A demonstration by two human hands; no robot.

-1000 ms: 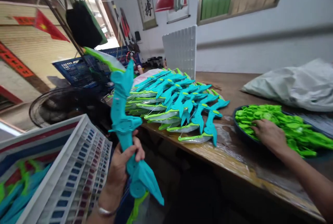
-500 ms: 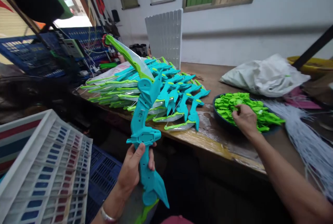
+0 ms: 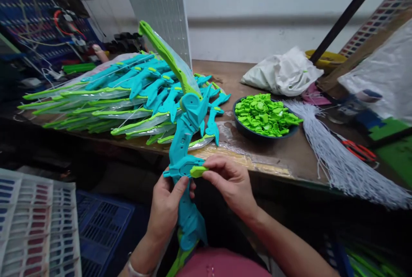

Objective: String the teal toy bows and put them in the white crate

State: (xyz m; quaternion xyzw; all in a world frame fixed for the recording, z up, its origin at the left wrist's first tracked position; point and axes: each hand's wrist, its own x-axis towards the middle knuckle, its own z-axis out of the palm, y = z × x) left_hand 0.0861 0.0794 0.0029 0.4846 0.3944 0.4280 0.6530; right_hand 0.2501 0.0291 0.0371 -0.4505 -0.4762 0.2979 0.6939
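The left hand (image 3: 169,202) is wrapped tight around the handle of a blue toy bow (image 3: 185,148). The bow stands almost straight up in front of the table (image 3: 283,157), and its green top arm leans up and back over the table. The right hand (image 3: 230,182) pinches a small green piece (image 3: 198,171) between thumb and finger. The piece touches the right side of the bow's handle, just above the left hand.

To do this well, I think the left hand should keep the bow very still. The right hand should line the green piece up flat with its spot, then push straight in, not at a slant. A slanted push could make it slip or jam.

On the table, just behind the bow, lies a big pile of bows (image 3: 122,97) like this one. To the right of the bow sits a dark bowl (image 3: 240,124) full of green pieces. A bundle of white strings (image 3: 337,157) lies further right.

Some things are hard to see. The fingers cover the spot where the green piece meets the handle, so I cannot tell if it is in yet. The bottom of the bow goes down behind the pink lap and is partly hidden. The things far left of the bow are blurry.
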